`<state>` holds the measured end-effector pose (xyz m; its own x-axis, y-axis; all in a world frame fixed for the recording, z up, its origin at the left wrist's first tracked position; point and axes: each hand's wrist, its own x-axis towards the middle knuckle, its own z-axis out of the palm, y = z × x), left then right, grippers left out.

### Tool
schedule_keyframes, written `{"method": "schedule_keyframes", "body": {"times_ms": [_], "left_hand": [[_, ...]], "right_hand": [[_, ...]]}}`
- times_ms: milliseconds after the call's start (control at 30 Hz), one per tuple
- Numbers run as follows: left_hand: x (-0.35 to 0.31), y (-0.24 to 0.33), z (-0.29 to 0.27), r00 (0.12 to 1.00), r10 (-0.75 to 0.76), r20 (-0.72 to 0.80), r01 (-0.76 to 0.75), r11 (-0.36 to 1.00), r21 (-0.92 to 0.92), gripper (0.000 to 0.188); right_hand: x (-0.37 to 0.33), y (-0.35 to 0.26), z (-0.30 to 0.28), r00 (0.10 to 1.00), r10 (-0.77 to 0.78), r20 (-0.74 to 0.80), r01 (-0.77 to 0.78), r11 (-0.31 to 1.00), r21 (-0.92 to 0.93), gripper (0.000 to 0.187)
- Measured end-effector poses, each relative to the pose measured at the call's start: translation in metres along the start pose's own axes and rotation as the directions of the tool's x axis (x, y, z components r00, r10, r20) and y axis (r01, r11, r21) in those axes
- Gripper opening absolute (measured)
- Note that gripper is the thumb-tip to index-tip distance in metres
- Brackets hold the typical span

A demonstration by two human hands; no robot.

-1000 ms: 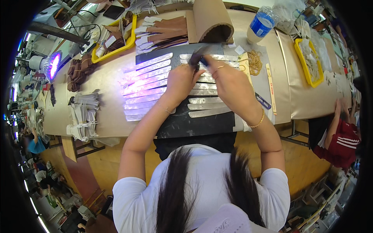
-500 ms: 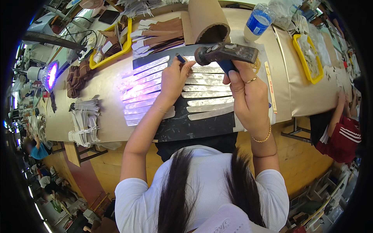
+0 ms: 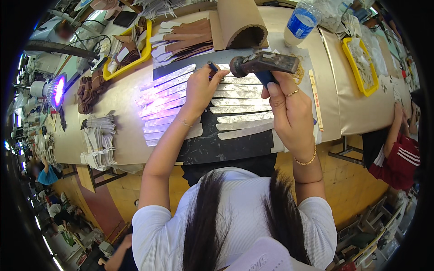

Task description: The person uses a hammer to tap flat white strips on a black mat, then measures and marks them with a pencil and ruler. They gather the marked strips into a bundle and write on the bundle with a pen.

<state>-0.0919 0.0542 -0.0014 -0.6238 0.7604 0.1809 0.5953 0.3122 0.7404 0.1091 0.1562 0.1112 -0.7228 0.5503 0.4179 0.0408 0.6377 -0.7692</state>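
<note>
My right hand (image 3: pixel 293 110) is closed round the blue handle of a hammer (image 3: pixel 264 63), its dark, worn metal head raised above the bench. My left hand (image 3: pixel 201 90) pinches a short dark-blue rod-shaped tool (image 3: pixel 213 67), upright at the far end of the rows; its lower end is hidden by the fingers. Two rows of silvery flat strips lie beneath: a left row (image 3: pixel 166 100) and a right row (image 3: pixel 242 109). Both rest on a black mat (image 3: pixel 208 147). The hammer head is apart from the tool, to its right.
A brown cardboard roll (image 3: pixel 239 22) and brown-and-white strips (image 3: pixel 192 36) lie beyond the mat. Yellow trays (image 3: pixel 147 52) stand on both sides, and a bottle (image 3: pixel 302 23) at the back right. A lit lamp (image 3: pixel 56 90) shines from the left. Another person's red garment (image 3: pixel 398 160) shows at right.
My left hand and the blue tool have shifted very slightly; the hammer stays raised at nearly the same height. Another person's arm has come into view at the lower left.
</note>
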Motion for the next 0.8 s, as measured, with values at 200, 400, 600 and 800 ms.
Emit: {"method": "schedule_keyframes", "body": {"times_ms": [200,400,600,800], "left_hand": [[-0.001,0.006,0.000,1.000,-0.015,0.004,0.015,1.000,0.016,0.039],[-0.005,0.002,0.007,0.980,0.195,-0.046,-0.180,0.959,0.221,0.037],[-0.003,0.007,0.009,0.961,0.275,0.005,-0.268,0.932,0.245,0.035],[-0.003,-0.003,0.011,0.966,0.252,-0.059,-0.225,0.931,0.289,0.033]], "right_hand": [[0.001,0.001,0.002,0.999,-0.033,-0.002,0.033,0.999,0.002,0.027],[0.011,-0.018,-0.002,0.994,-0.088,-0.072,0.091,0.995,0.047,0.026],[0.021,0.023,0.033,0.962,-0.246,0.122,0.269,0.934,-0.236,0.029],[0.019,-0.001,0.019,0.991,-0.104,-0.079,0.090,0.983,-0.162,0.030]]}}
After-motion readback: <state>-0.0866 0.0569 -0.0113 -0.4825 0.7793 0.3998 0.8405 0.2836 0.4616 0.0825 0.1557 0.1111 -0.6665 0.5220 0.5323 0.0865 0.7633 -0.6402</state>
